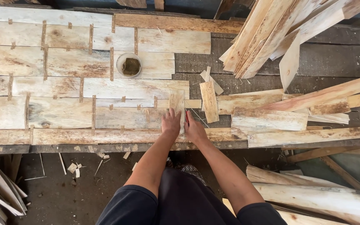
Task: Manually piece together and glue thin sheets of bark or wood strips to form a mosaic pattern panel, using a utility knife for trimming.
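From the head view, looking straight down, I'm pressing my left hand (171, 123) flat on the near end of a short, pale, upright strip of wood veneer (176, 103), its fingers (170, 113) lying together and stretched out over the wood, not clamped on anything. My right hand (194, 130) is sitting just beside it, touching the strip's right edge, and it's closing around a small red tool (187, 117); only a sliver of red is showing between my hands, so I can't tell what kind it is. The strip is lying on the dark, worn wooden counter (334, 58), right where the big patchwork sheet of pale veneer pieces joined with brown tape strips (63, 83) is ending. A small round white cup with dark contents (129, 64) is standing on that sheet, well apart from my hands. To the right, loose veneer offcuts (271, 118) are lying scattered, and a stack of long pale slats (271, 29) is leaning at the far corner. Pale scraps are littering the dark floor (63, 191) below. To do this well, I reckon I should be keeping the strip pinned flat and butted snugly against its neighbour, holding steady so nothing slides.
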